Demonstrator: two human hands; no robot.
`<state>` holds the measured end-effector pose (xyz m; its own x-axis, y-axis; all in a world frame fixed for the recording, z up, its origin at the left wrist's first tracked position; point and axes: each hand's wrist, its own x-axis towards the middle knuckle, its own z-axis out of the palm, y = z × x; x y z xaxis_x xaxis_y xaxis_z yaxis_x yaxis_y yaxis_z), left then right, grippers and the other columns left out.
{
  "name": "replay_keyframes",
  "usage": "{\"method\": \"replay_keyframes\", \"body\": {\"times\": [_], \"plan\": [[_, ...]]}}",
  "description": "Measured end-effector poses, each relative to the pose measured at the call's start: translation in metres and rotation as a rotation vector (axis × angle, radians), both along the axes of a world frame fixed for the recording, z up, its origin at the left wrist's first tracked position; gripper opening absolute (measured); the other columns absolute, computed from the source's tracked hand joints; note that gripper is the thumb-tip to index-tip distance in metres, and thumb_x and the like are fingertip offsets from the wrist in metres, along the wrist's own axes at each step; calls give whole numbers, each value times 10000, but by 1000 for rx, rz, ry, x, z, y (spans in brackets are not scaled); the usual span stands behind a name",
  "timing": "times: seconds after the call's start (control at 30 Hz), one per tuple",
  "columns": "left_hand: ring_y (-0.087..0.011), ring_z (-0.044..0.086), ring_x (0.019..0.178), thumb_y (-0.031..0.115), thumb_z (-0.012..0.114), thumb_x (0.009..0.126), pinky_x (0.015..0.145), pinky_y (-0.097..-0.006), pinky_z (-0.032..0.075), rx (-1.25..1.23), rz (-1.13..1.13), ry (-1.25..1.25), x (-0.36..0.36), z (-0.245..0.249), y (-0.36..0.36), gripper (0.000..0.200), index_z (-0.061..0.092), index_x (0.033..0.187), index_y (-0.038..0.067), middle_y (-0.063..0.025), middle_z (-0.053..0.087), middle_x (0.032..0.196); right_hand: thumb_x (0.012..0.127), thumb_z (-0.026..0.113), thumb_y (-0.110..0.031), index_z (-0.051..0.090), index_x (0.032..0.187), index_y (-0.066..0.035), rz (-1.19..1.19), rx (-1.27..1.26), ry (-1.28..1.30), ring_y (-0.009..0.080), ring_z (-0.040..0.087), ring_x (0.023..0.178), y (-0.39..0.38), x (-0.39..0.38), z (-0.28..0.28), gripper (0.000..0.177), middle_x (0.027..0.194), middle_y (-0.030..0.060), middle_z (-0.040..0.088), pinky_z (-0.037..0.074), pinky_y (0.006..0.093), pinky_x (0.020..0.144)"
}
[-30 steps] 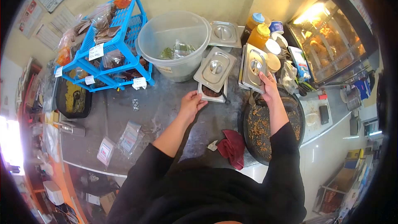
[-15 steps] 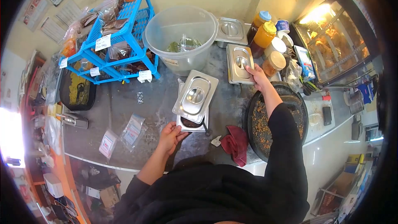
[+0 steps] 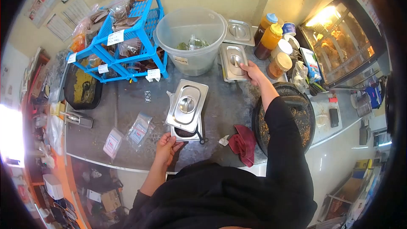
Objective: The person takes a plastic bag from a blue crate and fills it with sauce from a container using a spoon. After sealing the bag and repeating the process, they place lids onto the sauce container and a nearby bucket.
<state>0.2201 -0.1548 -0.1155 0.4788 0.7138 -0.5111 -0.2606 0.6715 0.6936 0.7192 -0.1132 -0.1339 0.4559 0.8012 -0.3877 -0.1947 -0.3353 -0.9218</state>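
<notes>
In the head view my left hand (image 3: 166,147) grips the near left corner of a small steel food pan (image 3: 198,137). A steel lid with a round recessed handle (image 3: 186,105) lies askew on that pan, leaving a dark content (image 3: 183,132) and a black utensil handle (image 3: 202,140) showing at the near end. Farther back, my right hand (image 3: 253,74) holds the right edge of a second steel food pan (image 3: 234,62), which has its lid on. Its fingertips rest by the lid's handle, and the thumb side is partly hidden.
Behind the pans stand a clear plastic bucket (image 3: 190,65), another lidded pan (image 3: 238,32) and sauce bottles (image 3: 270,38). A blue rack (image 3: 140,46) of bagged food is at left. Right are a dark round tray (image 3: 265,133), a maroon cloth (image 3: 242,144) and a lit display warmer (image 3: 339,42).
Both pans have slid left across the counter, each with a hand on it. The view has also shifted slightly, so the bucket and rack appear farther right.
</notes>
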Motion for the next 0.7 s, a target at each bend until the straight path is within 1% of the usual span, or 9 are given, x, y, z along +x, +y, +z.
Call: {"method": "replay_keyframes", "body": {"times": [0.03, 0.17, 0.23, 0.3, 0.37, 0.47, 0.57, 0.6, 0.7], "plan": [[-201, 677, 914, 52, 527, 977, 855, -373, 586, 5, -7, 4, -3, -1, 0, 155, 530, 1129, 21, -102, 662, 1030, 976, 597, -248, 526, 1199, -74, -6, -16, -21, 113, 620, 817, 5, -5, 0, 291, 983, 15, 656, 504, 305, 718], [-207, 679, 940, 58, 523, 981, 859, -370, 585, -2, -29, 46, -4, 8, -2, 174, 530, 1151, 20, -104, 664, 1052, 944, 631, -331, 506, 1199, -58, 75, -187, -76, 136, 591, 900, 4, -20, 33, 393, 1016, 33, 632, 498, 359, 706], [-215, 678, 961, 63, 529, 980, 855, -365, 587, -15, -30, 58, -8, 3, -2, 196, 521, 1170, 17, -106, 661, 1068, 920, 649, -328, 492, 1226, -76, 29, -378, -483, 186, 599, 943, 8, -15, 46, 427, 1046, 76, 629, 501, 402, 735], [-217, 678, 961, 67, 534, 978, 851, -363, 589, -30, -17, 76, -8, 2, -3, 190, 520, 1162, 17, -104, 659, 1064, 898, 656, -298, 499, 1236, -89, -58, -339, -948, 243, 604, 979, 23, 1, 59, 428, 1081, 109, 624, 499, 442, 769], [-201, 677, 944, 69, 541, 976, 846, -355, 591, -53, -15, 50, -9, 0, -3, 163, 523, 1132, 25, -91, 655, 1050, 878, 653, -241, 527, 1228, -98, -185, -46, -1439, 308, 605, 1006, 49, 23, 75, 399, 1122, 132, 617, 494, 480, 806], [-177, 673, 913, 65, 541, 975, 841, -350, 593, -50, -34, 51, -12, -3, -2, 139, 528, 1109, 31, -83, 651, 1043, 849, 639, -174, 579, 1191, -107, 129, -76, -1561, 363, 569, 1070, 115, 34, 127, 354, 1192, 130, 591, 480, 486, 862], [-177, 672, 910, 58, 543, 974, 831, -347, 597, -77, -21, 42, -10, 2, -2, 131, 532, 1102, 32, -78, 648, 1040, 887, 566, -238, 655, 1088, -123, 452, -27, -1917, 319, 532, 1167, 177, 47, 127, 248, 1147, 95, 638, 461, 474, 912], [-177, 668, 924, 48, 548, 970, 826, -352, 600, -90, 8, 93, -8, 6, -4, 124, 539, 1093, 36, -73, 646, 1036, 887, 561, -262, 646, 1147, -142, 675, -238, -1963, 308, 525, 1186, 195, 42, 135, 299, 1182, 103, 638, 420, 490, 967], [-178, 662, 944, 51, 557, 967, 824, -357, 600, -112, 21, 83, -8, 7, -4, 123, 545, 1089, 43, -67, 644, 1037, 886, 559, -288, 632, 1201, -148, 790, -275, -1732, 306, 504, 1225, 244, 61, 110, 352, 1249, 93, 621, 351, 484, 1047]]}}
